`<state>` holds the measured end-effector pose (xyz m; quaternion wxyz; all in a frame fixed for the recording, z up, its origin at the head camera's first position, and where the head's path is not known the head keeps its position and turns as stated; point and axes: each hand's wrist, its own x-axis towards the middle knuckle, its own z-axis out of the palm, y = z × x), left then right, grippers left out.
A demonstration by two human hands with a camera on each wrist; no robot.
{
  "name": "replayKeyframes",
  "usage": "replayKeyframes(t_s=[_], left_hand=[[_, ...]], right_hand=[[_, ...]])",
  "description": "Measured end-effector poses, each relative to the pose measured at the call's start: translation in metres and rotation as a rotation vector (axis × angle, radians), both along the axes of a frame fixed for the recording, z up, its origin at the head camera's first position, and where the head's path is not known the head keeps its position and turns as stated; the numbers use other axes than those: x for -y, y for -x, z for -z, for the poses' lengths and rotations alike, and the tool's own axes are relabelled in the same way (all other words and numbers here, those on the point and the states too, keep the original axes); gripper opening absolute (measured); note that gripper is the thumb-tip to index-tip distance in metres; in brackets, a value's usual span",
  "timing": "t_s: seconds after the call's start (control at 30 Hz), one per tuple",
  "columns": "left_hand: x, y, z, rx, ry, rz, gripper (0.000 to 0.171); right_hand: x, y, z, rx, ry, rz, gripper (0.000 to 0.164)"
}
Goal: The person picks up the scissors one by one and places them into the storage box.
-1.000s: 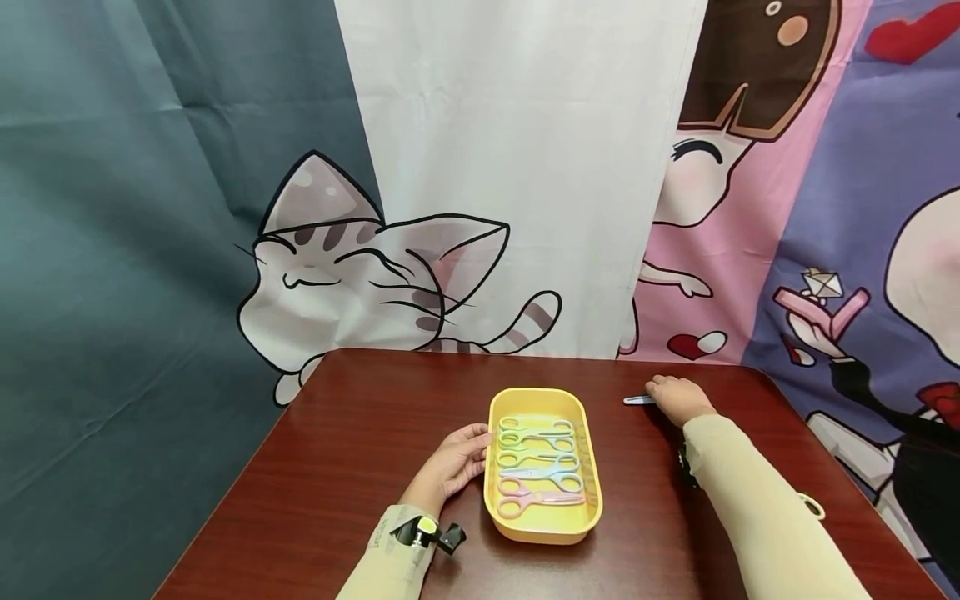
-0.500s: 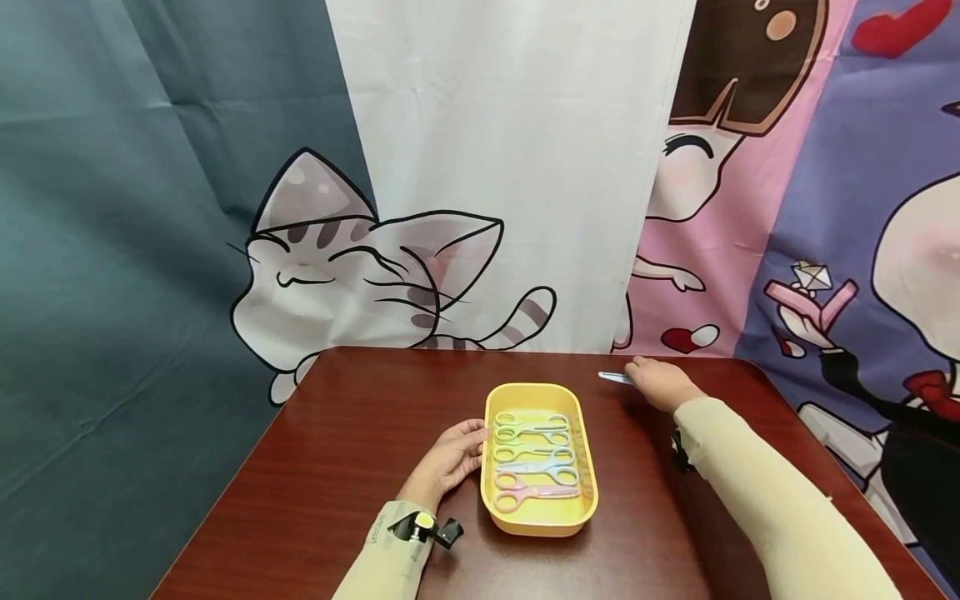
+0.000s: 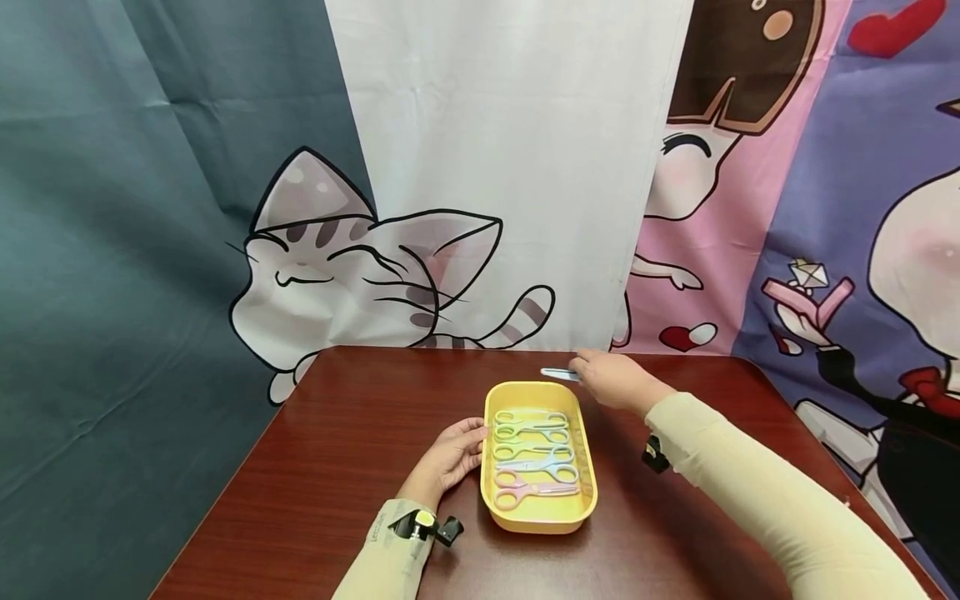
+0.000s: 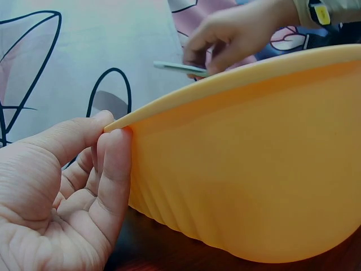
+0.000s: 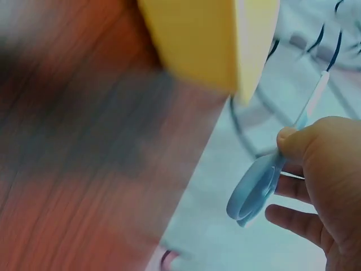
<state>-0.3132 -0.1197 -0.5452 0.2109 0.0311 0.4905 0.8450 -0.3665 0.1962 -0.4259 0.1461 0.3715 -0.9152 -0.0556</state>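
A yellow plastic tray (image 3: 538, 527) stands on the table with several pairs of scissors lying crosswise in it, among them pink scissors (image 3: 517, 492) at the near end. My left hand (image 3: 453, 454) pinches the tray's left rim; in the left wrist view the thumb and fingers meet at the edge of the tray wall (image 4: 242, 169). Beyond the tray's far right corner, my right hand (image 3: 618, 379) holds light blue scissors (image 3: 558, 374) above the table. The right wrist view shows these scissors (image 5: 242, 195) between thumb and fingers, blades pointing away from the palm.
The dark red wooden table (image 3: 337, 467) carries the tray near its middle. A printed cloth backdrop (image 3: 540, 167) with cartoon figures hangs behind the table's far edge. Small black devices are strapped to both wrists.
My right hand has lifted the light blue scissors and carried them left, from the table's right side toward the tray's far end. The left hand stays at the tray's rim.
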Motion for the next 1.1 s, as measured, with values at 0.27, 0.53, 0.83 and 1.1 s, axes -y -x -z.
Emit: replayKeyframes(t_s=[0.27,0.53,0.83,1.1], left_hand=[[0.001,0.0,0.001,0.002,-0.005,-0.005,0.008],[0.001,0.001,0.001,-0.008,0.001,0.004,0.008],[0.0,0.002,0.0,0.0,0.002,0.006,0.008],[0.001,0.002,-0.001,-0.008,0.008,0.001,0.007]], right_hand=[[0.044,-0.021,0.0,0.065,-0.037,-0.104,0.013],[0.071,-0.026,0.016,0.188,-0.142,-0.151,0.017],[0.083,-0.023,0.028,0.293,-0.205,-0.198,0.007],[0.082,-0.019,0.038,0.357,-0.208,-0.188,0.013]])
